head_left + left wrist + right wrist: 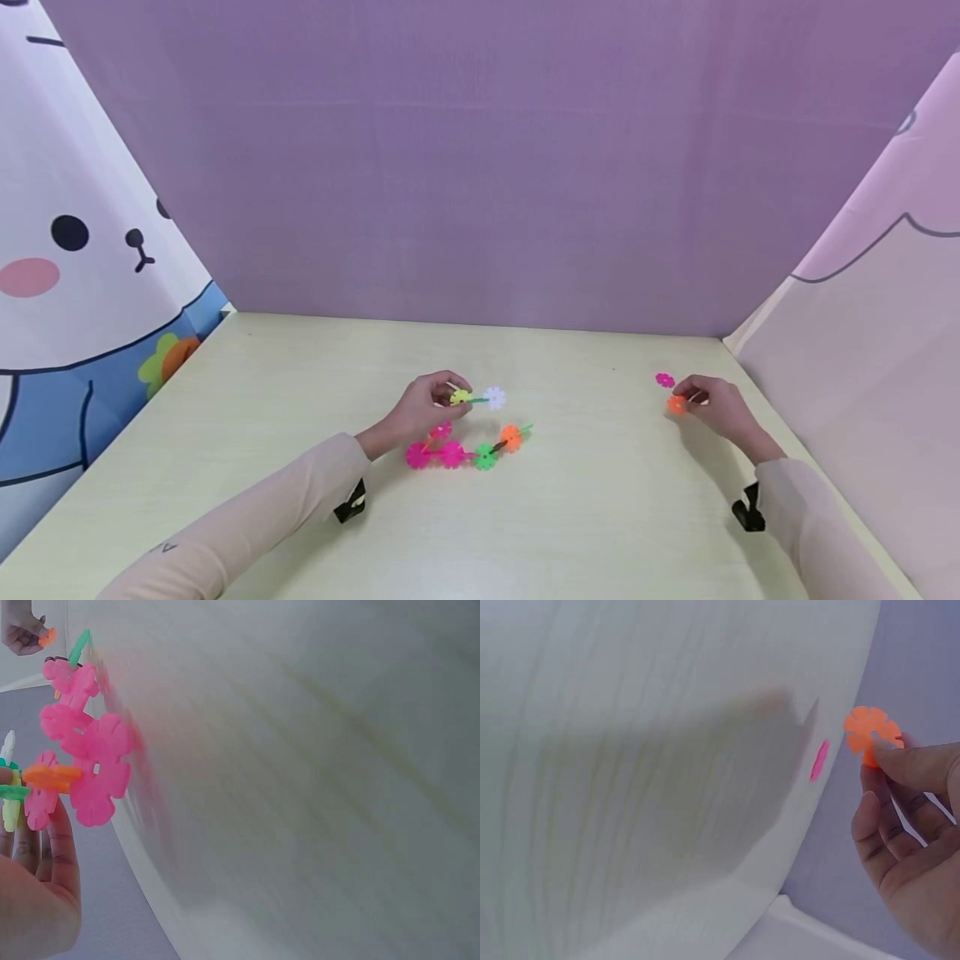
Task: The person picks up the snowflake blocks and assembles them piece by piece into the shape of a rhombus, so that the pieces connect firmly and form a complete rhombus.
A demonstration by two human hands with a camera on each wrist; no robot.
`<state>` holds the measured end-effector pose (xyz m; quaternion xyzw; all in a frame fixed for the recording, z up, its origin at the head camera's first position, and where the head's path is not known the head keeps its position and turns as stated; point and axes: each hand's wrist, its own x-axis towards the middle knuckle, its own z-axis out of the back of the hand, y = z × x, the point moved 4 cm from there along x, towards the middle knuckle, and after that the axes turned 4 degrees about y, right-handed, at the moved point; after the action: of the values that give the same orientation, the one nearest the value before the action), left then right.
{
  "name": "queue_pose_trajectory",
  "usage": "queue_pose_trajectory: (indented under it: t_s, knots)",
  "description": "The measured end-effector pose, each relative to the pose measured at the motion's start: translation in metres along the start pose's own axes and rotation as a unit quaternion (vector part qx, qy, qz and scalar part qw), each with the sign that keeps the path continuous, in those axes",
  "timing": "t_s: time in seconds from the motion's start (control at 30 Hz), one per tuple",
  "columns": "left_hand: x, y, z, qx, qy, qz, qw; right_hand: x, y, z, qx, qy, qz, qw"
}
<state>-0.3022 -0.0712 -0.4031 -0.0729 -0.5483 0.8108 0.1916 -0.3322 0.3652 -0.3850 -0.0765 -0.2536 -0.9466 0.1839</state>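
Observation:
My left hand point(418, 407) pinches a yellow flower-shaped plastic disc point(460, 397), which joins through a green disc seen edge-on to a white disc point(494, 397). Just below that hand is a chain of interlocked discs: pink ones point(452, 454), a green one point(485, 456) and an orange one point(511, 437). Up close in the left wrist view, a large pink disc point(101, 769) slots into an orange disc point(51, 777) beside my fingers. Thumb and fingers of my right hand point(718, 407) pinch a single orange disc point(871, 733), held above the table at the right.
A loose pink disc point(665, 380) lies on the pale wooden table point(600, 517) just beyond my right hand. A purple panel point(480, 167) rises at the back edge. Printed cloth walls point(97, 317) flank both sides.

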Motion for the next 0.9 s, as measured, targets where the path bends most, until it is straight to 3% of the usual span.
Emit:
queue_pose_trajectory:
  t_s: [0.33, 0.9]
  knots:
    - [0.000, 0.001, 0.000, -0.001, 0.003, 0.000, 1.0000, 0.011, 0.034, -0.017, 0.031, -0.028, 0.043, 0.9982]
    - [0.000, 0.002, 0.000, 0.000, 0.011, -0.007, 0.9999, 0.023, 0.103, -0.053, 0.081, -0.002, 0.081, 0.9934]
